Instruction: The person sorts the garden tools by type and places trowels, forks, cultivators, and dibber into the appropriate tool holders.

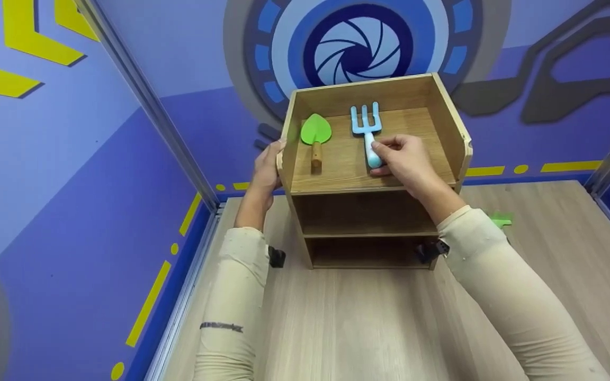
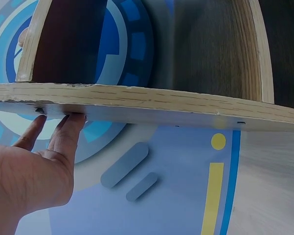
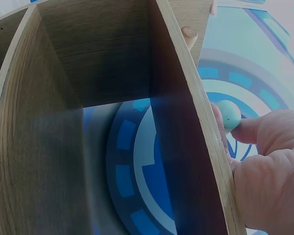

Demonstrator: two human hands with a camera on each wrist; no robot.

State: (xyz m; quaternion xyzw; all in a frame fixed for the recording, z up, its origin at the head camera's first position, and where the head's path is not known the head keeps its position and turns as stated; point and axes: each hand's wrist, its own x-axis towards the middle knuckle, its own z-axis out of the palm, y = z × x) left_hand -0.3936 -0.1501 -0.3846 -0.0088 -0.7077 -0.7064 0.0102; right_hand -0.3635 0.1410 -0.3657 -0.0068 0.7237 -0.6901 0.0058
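Note:
On the top tray of a small wooden shelf (image 1: 331, 182) lie two toy garden tools. My right hand (image 1: 406, 161) pinches the handle of a light blue toy garden fork (image 1: 367, 127), whose three tines point to the back. In the right wrist view the rounded end of the fork's handle (image 3: 230, 115) shows between thumb and fingers. Left of the fork lies a toy trowel (image 1: 315, 129) with a green leaf-shaped blade and wooden handle. My left hand (image 1: 267, 172) rests at the shelf's left side; in the left wrist view its straight fingertips (image 2: 76, 122) touch the outer side panel.
Beneath the tray are two open compartments (image 1: 368, 214). A green object (image 1: 501, 219) lies on the wood-look floor (image 1: 368, 317) to the right, partly behind my right sleeve. Patterned blue and purple walls (image 1: 188, 121) stand behind and to the left, with a metal post (image 1: 146, 95) at the corner.

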